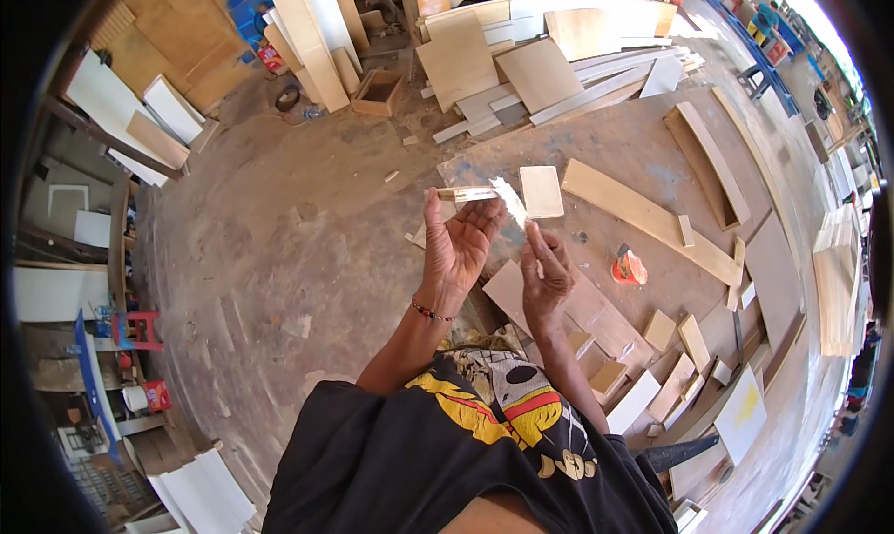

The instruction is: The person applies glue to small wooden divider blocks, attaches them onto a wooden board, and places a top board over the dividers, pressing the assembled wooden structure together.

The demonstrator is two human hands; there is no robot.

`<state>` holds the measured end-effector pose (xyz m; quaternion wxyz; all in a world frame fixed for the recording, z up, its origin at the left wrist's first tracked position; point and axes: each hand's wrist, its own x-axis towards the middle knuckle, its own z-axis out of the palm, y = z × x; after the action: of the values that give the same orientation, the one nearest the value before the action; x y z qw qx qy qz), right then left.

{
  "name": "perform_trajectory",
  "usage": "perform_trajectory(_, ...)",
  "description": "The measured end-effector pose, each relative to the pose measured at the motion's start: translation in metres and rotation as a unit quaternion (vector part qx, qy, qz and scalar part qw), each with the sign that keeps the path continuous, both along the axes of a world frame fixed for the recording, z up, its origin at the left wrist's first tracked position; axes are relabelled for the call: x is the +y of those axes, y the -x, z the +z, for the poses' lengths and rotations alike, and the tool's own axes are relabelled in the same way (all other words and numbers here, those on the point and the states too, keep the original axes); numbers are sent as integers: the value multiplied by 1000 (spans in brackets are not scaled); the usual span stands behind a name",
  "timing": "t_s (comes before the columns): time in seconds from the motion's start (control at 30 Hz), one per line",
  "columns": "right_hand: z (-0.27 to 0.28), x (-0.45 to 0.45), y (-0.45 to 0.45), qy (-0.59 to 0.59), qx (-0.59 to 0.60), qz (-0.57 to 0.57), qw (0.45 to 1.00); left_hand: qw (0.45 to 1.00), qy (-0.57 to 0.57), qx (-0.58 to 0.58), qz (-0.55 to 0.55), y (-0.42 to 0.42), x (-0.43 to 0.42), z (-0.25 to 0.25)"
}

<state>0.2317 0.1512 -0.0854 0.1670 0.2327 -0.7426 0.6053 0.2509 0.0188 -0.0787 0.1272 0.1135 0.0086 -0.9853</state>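
Strip (463, 194) of pale wood spans the left hand (457, 245), held between the raised thumb and the fingertips; the fingers cover part of its near edge, and glare washes out its lighter half. The right hand (548, 271) pinches the lower end of a white piece (509, 202), its remaining fingers curled. The piece's ragged upper end meets or overlaps the strip's end (brush, blade or splinter, I can't make it out), and whether the two really touch is unclear.

Just beyond the right hand, a pale panel (542, 191) lies on the bench (633, 148). To that hand's right stands a red tub (629, 268), its contents too small to read. Farther out on the same side, a plank (647, 217) runs diagonally under a small block (685, 230). Nearer, offcuts (659, 329) lie beside the right forearm, which hides some of the pile. The shirt (447, 422) covers whatever is below the wrists, and the dark lens rim cuts off the outer clutter.
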Motion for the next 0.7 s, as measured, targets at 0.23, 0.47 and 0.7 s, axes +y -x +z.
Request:
perform_trajectory(0.23, 12, -10, -16, -21, 43, 53, 997, 999, 24, -41, 12, 1, 0, -11)
perform_trajectory(0.47, -8, 6, 6, -38, 41, -65, 996, 999, -26, 32, 1, 11, 1, -14)
perform_trajectory(0.7, 5, 14, 1, 224, -243, 93, 939, 997, -33, 62, -25, 20, -4, -26)
